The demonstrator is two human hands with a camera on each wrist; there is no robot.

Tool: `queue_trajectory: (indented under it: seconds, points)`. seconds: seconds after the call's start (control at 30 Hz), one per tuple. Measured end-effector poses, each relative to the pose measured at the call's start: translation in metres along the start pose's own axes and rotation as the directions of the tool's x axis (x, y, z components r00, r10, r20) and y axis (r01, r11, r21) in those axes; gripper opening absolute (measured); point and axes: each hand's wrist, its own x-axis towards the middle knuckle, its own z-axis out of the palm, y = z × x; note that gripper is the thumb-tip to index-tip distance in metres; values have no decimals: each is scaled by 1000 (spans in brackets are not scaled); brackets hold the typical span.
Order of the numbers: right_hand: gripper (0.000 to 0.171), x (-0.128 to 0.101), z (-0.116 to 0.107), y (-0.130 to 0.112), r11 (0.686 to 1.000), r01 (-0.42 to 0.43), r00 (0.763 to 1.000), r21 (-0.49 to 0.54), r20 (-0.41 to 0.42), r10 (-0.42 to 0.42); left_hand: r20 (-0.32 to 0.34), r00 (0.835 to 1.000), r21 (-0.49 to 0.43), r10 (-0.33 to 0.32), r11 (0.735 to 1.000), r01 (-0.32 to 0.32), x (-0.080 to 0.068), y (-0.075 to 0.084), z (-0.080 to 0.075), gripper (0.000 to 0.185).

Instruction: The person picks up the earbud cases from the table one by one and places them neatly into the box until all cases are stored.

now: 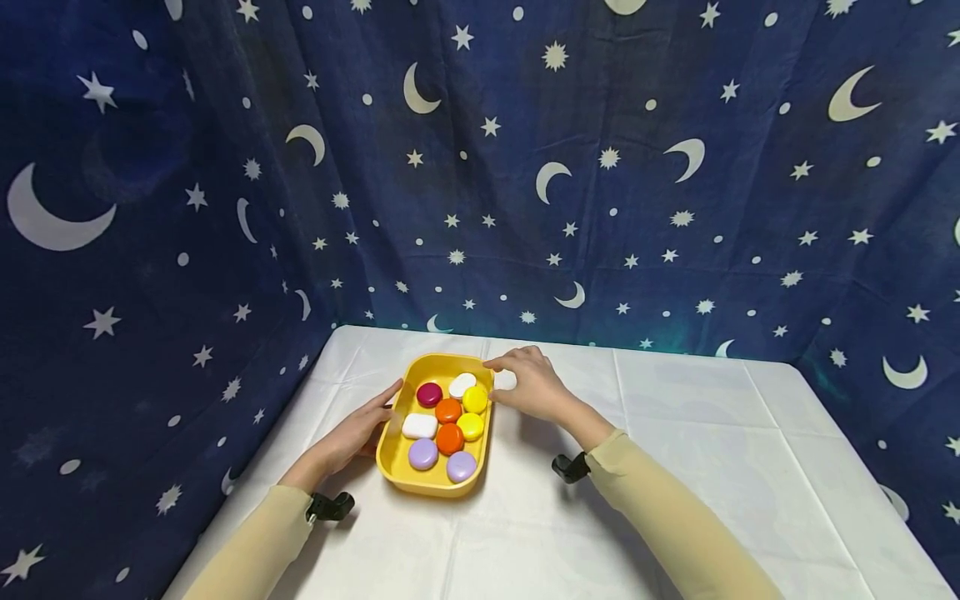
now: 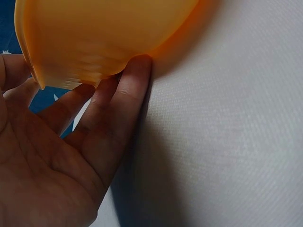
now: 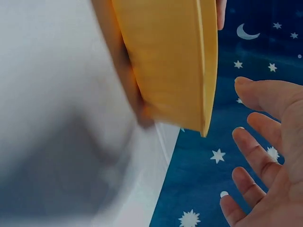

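Note:
A yellow rectangular container with rounded corners sits on the white table, left of centre. Inside lie smooth glossy pieces: a dark red round one, a white oblong, another white piece, two yellow, two orange-red and two lilac rounds. My left hand grips the container's left side; in the left wrist view its fingertips tuck under the bottom edge, with the thumb at the rim. At the far right corner is my right hand, its fingers loosely bent and apart from the wall in the right wrist view.
A white cloth covers the table, with fold lines across it. Dark blue curtains with moons and stars hang behind and to the left. Each wrist carries a small black camera mount.

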Motion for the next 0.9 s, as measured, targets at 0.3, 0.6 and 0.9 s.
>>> queue_trajectory:
  seconds: [0.3,0.6,0.9]
  points:
    - [50,-32,-18,13,999,18,999,27,-34,-18,11,1000,-6,3,1000,-2,1,-1,0,64]
    - [47,-73,-41,36,998,52,995,35,-90,-48,19,1000,-18,13,1000,-13,4,-3,-2,64]
    - [46,-119,-50,64,998,-16,995,57,-99,21,-15,1000,2,23,1000,-23,1,-5,-5,62]
